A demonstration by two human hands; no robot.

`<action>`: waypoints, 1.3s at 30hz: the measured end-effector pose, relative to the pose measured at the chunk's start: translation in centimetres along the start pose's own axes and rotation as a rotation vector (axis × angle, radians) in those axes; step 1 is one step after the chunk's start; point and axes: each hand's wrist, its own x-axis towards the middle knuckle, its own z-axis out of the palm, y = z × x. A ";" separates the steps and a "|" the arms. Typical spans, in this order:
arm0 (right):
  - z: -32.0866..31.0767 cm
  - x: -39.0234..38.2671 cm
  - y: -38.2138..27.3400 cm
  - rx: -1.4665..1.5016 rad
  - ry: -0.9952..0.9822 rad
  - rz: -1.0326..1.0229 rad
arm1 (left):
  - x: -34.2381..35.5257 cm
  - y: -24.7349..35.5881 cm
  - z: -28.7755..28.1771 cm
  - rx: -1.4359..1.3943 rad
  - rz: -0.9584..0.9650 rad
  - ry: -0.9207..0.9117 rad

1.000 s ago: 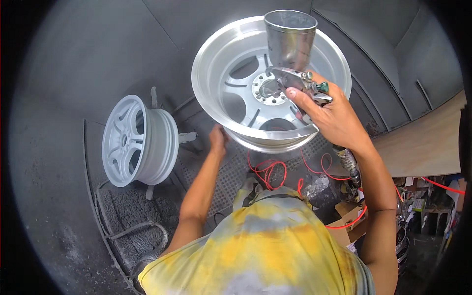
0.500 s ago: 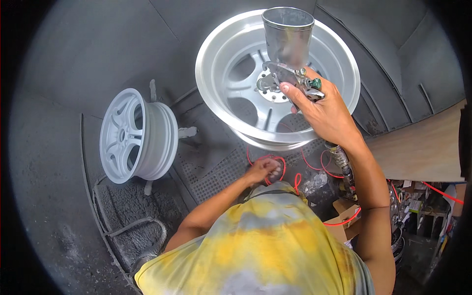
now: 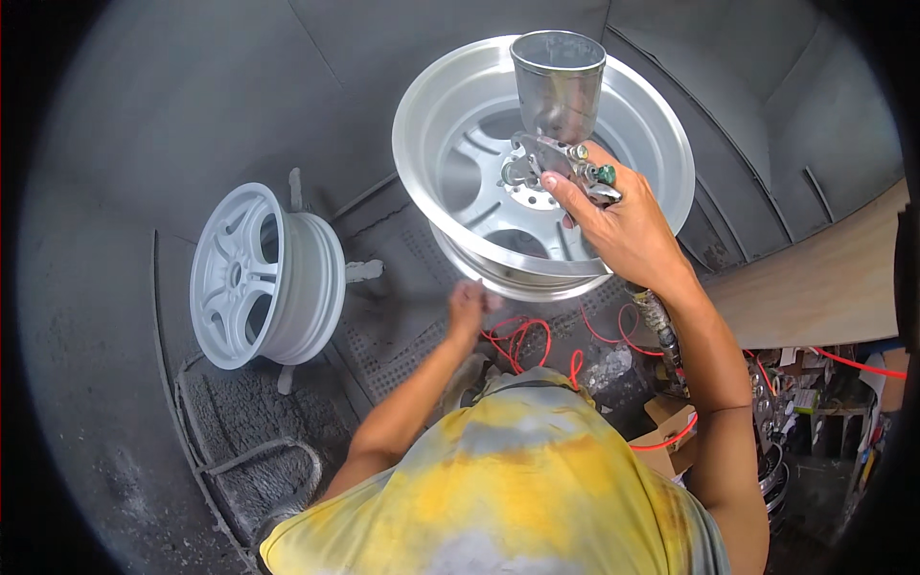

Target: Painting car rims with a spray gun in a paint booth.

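My right hand is closed around the handle of a spray gun, with the thumb along its near side. An upright silver metal cup tops the gun, and its nozzle points left. The gun is over the hollow of a large silver wheel rim, whose spokes and hub show inside. A hose fitting wrapped in grimy material hangs below my right wrist. Just under the rim's near lower edge is my left hand, its fingers smeared by motion. Whether it touches the rim, I cannot tell.
A second, light grey five-spoke wheel rim stands at the left on a coated support arm. A red hose lies coiled on the perforated floor. Cardboard boxes and a cluttered shelf are at the lower right. Dark grey walls curve around.
My left hand has moved left and up from above the red hose to the large rim's lower edge. The spray gun stays in my right hand over the rim, slightly lower in view.
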 end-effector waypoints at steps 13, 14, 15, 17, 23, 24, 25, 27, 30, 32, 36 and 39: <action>0.0 0.3 0.9 -0.024 -0.018 0.034 | 6.8 7.1 -4.0 -0.179 -0.079 0.039; 0.1 0.3 1.0 -0.024 -0.015 0.031 | 6.9 7.5 -3.8 -0.140 -0.068 0.064; 0.2 0.3 1.0 -0.026 0.004 0.022 | 6.9 7.9 -3.5 -0.101 -0.057 0.090; 0.3 0.4 0.8 -0.030 0.042 0.004 | 5.9 6.8 -2.8 0.014 -0.076 0.132; 0.1 -0.1 0.9 -0.023 0.069 0.025 | -4.1 0.7 3.1 -0.124 -0.260 -0.253; 0.0 0.0 1.0 -0.026 0.077 0.032 | -4.6 1.6 3.3 -0.060 -0.284 -0.307; -0.1 0.0 1.2 -0.029 0.086 0.039 | -5.0 2.4 3.5 0.005 -0.310 -0.362; -0.2 0.0 1.2 -0.038 0.078 0.043 | -3.7 3.0 2.2 0.015 -0.373 -0.328; 0.3 0.0 0.1 -0.049 0.042 0.027 | 4.6 2.8 -4.5 -0.147 -0.281 -0.112; 0.2 -0.5 0.1 0.002 0.042 0.036 | 7.1 6.1 -4.3 -0.127 -0.123 -0.043; -0.3 -0.4 -1.2 -0.007 -0.013 0.052 | 9.2 6.6 -4.1 -0.024 -0.025 0.139; -0.6 -0.6 -0.5 -0.021 0.037 0.050 | 3.3 5.2 0.6 0.031 -0.146 0.070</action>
